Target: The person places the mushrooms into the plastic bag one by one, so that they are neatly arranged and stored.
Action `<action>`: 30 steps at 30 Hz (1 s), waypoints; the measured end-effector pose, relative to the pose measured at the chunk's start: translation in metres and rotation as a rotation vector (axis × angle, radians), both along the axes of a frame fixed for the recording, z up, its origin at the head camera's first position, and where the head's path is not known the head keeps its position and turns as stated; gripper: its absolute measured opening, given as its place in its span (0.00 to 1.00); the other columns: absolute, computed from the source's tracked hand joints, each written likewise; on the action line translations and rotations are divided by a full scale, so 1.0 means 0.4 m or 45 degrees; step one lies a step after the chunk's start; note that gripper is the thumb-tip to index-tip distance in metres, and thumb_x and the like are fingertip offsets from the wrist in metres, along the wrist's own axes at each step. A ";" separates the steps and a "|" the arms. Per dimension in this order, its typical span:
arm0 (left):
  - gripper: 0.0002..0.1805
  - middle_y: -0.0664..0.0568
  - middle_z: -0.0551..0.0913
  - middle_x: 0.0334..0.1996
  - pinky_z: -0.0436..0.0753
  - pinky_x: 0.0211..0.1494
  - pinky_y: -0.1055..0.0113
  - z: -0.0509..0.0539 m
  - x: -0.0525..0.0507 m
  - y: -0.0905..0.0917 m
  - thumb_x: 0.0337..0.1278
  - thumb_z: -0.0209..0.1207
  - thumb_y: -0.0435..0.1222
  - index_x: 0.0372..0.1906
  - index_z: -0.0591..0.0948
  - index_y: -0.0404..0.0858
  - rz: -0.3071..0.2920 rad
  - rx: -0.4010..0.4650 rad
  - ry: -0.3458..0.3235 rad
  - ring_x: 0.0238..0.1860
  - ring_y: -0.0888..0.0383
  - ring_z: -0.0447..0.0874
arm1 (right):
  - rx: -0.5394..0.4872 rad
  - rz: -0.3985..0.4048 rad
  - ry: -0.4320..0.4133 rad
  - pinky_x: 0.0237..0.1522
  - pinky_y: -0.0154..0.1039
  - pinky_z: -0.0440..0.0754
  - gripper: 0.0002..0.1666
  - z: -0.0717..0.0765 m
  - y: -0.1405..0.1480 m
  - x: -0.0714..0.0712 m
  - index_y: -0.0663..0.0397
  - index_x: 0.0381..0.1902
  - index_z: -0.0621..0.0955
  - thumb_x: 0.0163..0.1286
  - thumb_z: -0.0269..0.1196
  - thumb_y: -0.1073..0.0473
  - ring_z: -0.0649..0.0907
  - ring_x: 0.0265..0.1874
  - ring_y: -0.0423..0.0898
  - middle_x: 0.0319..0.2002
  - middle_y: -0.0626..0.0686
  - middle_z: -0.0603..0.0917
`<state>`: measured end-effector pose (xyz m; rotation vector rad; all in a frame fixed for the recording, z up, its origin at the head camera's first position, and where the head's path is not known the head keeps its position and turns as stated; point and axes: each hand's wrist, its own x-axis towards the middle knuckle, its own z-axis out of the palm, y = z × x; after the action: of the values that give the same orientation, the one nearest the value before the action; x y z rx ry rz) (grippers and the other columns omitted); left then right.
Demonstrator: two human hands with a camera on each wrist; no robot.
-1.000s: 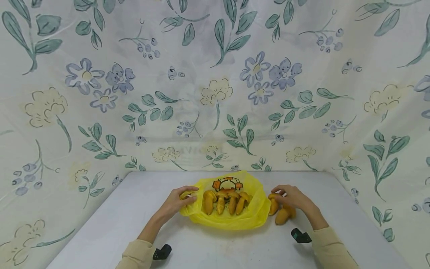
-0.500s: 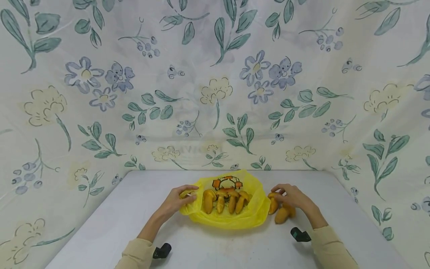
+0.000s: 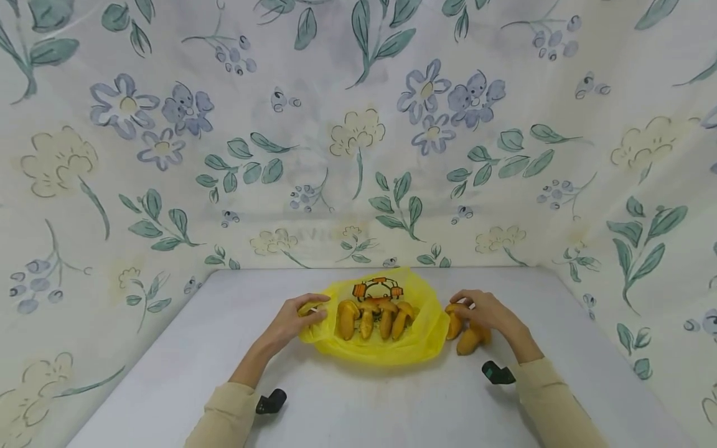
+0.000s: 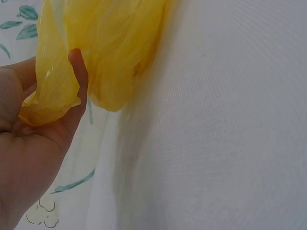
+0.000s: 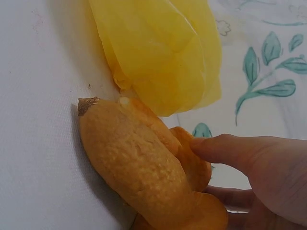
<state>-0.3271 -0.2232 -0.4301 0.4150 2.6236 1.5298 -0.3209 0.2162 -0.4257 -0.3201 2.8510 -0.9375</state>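
Fingers unmoved, our left hand [image 3: 295, 317] grips a bag [image 3: 386, 356], right hand [image 3: 486, 309] one mushroom [image 3: 454, 324], another mushroom [image 3: 469, 341] nearer the tabletop's [image 3: 370, 410] right edge.

A yellow bag [image 3: 381, 357] lies on a white table [image 3: 386, 410], four mushrooms [image 3: 366, 326] in a row at its middle. The left hand [image 3: 295, 316] grips it at nine o'clock; at three, the right hand [image 3: 486, 310] holds a loose mushroom [image 3: 454, 325]. Floral cloth [image 3: 386, 130] hangs at twelve.
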 end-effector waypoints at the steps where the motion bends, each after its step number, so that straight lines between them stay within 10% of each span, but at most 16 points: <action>1: 0.24 0.43 0.75 0.66 0.73 0.69 0.49 0.003 -0.001 0.001 0.60 0.64 0.44 0.60 0.79 0.43 0.003 0.008 -0.003 0.69 0.43 0.67 | -0.001 -0.001 0.001 0.46 0.47 0.84 0.17 0.002 0.001 -0.002 0.53 0.56 0.80 0.73 0.58 0.55 0.81 0.37 0.47 0.48 0.59 0.84; 30: 0.23 0.43 0.73 0.67 0.76 0.66 0.53 0.005 0.000 0.001 0.60 0.65 0.43 0.60 0.79 0.43 0.029 0.036 0.004 0.69 0.45 0.68 | -0.014 -0.022 0.044 0.45 0.47 0.83 0.17 0.013 0.004 0.008 0.54 0.55 0.81 0.71 0.58 0.56 0.81 0.42 0.50 0.48 0.59 0.84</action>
<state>-0.3269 -0.2227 -0.4283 0.3912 2.6213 1.5760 -0.3175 0.2177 -0.4203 -0.3162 2.8852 -0.9599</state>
